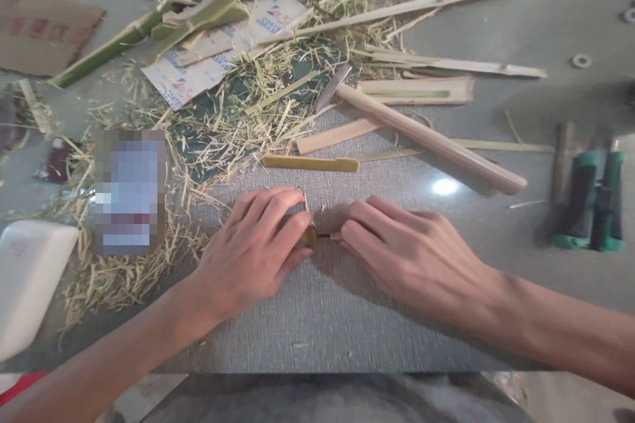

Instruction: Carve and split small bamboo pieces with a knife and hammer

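Beside shavings [133, 281] on a grey tabletop [307, 340], left hand [253, 244] grips an olive piece [310, 236], right hand [407, 248] a pale piece [336, 236].

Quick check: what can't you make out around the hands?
In the head view:
Rest of the olive piece, covered by the left hand.
Rest of the pale piece, covered by the right hand.
Where the thin dark rod ends: too small to tell.
Details of the rectangular object, blurred by pixelation.
White object: left end cut off by the picture edge.

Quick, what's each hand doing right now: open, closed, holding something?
Left hand: closed on an olive-coloured piece, mostly hidden.
Right hand: closed, pinching a small pale piece, mostly hidden.
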The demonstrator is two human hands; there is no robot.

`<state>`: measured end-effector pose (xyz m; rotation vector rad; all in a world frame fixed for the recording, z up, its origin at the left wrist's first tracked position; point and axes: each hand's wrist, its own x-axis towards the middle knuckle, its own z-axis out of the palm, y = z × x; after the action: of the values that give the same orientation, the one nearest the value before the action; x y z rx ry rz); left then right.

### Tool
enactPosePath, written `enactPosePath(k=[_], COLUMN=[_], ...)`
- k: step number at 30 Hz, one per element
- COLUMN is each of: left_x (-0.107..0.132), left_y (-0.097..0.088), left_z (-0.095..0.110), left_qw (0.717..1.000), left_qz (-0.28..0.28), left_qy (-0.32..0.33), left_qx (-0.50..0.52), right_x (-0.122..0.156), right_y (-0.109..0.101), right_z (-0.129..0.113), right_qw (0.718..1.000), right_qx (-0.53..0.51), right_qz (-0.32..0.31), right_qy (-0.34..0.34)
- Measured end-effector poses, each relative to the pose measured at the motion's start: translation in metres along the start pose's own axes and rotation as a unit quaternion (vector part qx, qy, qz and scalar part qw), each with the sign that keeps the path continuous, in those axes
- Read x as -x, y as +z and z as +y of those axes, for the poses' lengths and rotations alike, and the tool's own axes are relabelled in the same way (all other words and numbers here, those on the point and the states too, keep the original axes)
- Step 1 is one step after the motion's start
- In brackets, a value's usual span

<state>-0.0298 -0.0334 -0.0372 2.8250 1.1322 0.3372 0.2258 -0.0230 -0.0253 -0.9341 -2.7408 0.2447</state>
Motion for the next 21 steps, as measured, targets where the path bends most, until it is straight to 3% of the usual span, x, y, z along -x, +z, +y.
enactPosePath(k=[9,21], left_x=[0.002,0.002], left_y=[-0.001,0.002], left_z=[0.002,-0.001], left_qw=[0.999,0.999], left_qz=[-0.010,-0.022], left_qy=[-0.017,-0.018], left_qx=[-0.035,0.015], right_x=[-0.004,-0.007], right_y=[0.006,0.007], right_z=[0.011,0.017], right_qw=[0.995,0.990], right_qx=[-0.095,-0.142], right_qz=[0.010,0.004], right_qy=[0.002,-0.012])
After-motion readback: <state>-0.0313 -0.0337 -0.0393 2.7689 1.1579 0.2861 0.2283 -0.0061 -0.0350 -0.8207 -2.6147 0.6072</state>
